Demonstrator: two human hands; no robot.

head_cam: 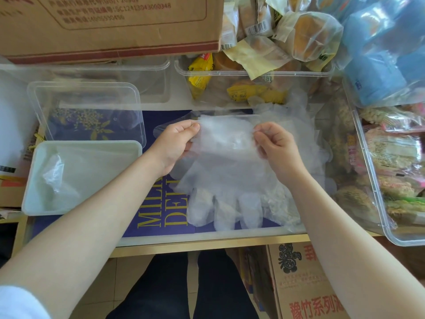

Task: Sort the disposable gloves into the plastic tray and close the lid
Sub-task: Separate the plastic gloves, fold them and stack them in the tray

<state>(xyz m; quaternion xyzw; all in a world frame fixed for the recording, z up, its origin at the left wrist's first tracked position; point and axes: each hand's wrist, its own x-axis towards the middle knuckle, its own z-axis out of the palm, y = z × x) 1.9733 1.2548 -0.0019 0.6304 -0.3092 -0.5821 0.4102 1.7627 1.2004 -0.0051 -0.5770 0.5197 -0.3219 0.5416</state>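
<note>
Presently, centre frame: left hand [176, 140] and right hand [274, 147] pinch the cuff of a disposable glove [226, 178] above the bench, likely mid-sorting; next, carry it to the plastic tray [34, 180] at lower left, lid [138, 107] open.

Tray [32, 194] lies left of the gloves [226, 194]; lid [36, 93] behind the tray; snack bin [368, 157] right
</note>
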